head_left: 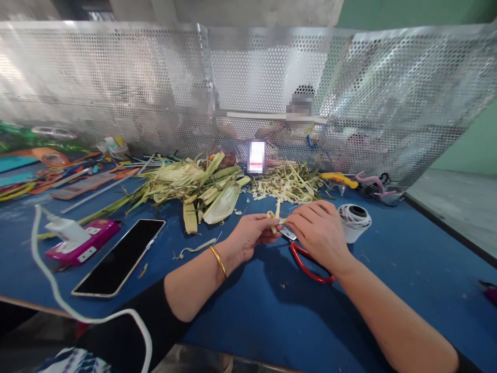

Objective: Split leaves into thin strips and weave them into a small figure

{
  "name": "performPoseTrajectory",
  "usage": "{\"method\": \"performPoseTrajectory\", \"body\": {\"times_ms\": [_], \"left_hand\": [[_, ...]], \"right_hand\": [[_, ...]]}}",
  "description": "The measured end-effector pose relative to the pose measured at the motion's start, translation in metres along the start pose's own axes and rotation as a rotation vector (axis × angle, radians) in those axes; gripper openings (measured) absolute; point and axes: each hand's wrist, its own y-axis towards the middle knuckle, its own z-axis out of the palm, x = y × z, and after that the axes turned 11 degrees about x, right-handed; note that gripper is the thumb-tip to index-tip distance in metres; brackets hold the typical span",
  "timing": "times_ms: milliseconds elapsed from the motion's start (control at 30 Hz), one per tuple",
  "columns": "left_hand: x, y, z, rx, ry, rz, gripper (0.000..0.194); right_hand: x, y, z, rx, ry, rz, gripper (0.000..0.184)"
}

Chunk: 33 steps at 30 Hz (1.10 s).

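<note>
Behind the table, 12 o'clock: a perforated clear screen (248, 62) spans the back, a person (303, 111) showing dimly through it; a green wall (466, 134) stands at 2 o'clock.
Pale strip (271, 213): bent into a small loop at the centre of the dial, between both hands.
Left hand (252, 233): thumb and forefinger pinch the loop, the other fingers curled beneath.
Right hand (320, 228): fingers bunched at 3 o'clock of the loop, nipping the strip's end; the pads themselves are hidden.
Loop work: the step in hand looks like folding or knotting the strip.
Next for the fingertips: likely a steady left pinch while the right draws the end snug.
Scissors (310, 265): red handles at 4 o'clock, beneath the right hand; held or merely lying there, I cannot tell.
Blue table (240, 321): leafy husks (171, 184) at 10 o'clock, shredded trimmings (289, 184) at 12, a thread spool (354, 223) at 3, a dark phone (118, 259) and magenta power block (97, 233) towards 9.
</note>
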Motion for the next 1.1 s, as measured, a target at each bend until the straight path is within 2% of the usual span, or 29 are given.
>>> {"method": "performPoseTrajectory", "body": {"times_ms": [133, 200, 333, 467, 567, 633, 733, 833, 900, 967, 1033, 1100], "left_hand": [[0.000, -0.001, 0.001, -0.013, 0.020, 0.037, 0.006], [0.000, -0.001, 0.002, -0.021, 0.015, 0.042, 0.006], [0.001, 0.000, 0.002, -0.014, 0.007, 0.021, 0.006], [0.002, 0.001, 0.002, -0.040, 0.013, 0.011, 0.005], [0.004, 0.002, 0.002, -0.059, 0.025, 0.041, 0.008], [0.006, 0.003, 0.003, -0.078, 0.029, 0.068, 0.008], [0.009, 0.006, 0.003, -0.117, 0.027, 0.078, 0.007], [0.011, 0.008, 0.002, -0.148, 0.015, 0.100, 0.006], [0.010, 0.009, 0.001, -0.151, 0.015, 0.139, 0.007], [0.009, 0.008, 0.001, -0.129, 0.026, 0.150, 0.009], [0.008, 0.006, 0.002, -0.102, 0.053, 0.130, 0.010], [0.007, 0.004, 0.003, -0.080, 0.096, 0.105, 0.010]], "right_hand": [[-0.002, -0.002, 0.006, 0.007, 0.162, 0.180, 0.018], [-0.002, -0.002, 0.008, 0.038, 0.206, 0.210, 0.017], [0.001, -0.001, 0.007, 0.094, 0.098, 0.140, 0.015], [0.007, 0.000, 0.003, 0.128, -0.111, 0.035, 0.022], [0.016, -0.002, 0.004, 0.141, -0.087, 0.055, 0.025], [0.023, -0.003, 0.007, 0.164, 0.086, 0.178, 0.020], [0.032, -0.003, 0.013, 0.234, 0.472, 0.424, 0.010], [0.034, 0.000, 0.018, 0.261, 0.896, 0.613, 0.018], [0.032, 0.002, 0.021, 0.187, 1.184, 0.733, 0.023], [0.029, 0.004, 0.024, 0.038, 1.419, 0.851, 0.024], [0.027, 0.005, 0.025, -0.124, 1.555, 0.930, 0.027], [0.027, 0.006, 0.024, -0.221, 1.582, 0.931, 0.026]]}}
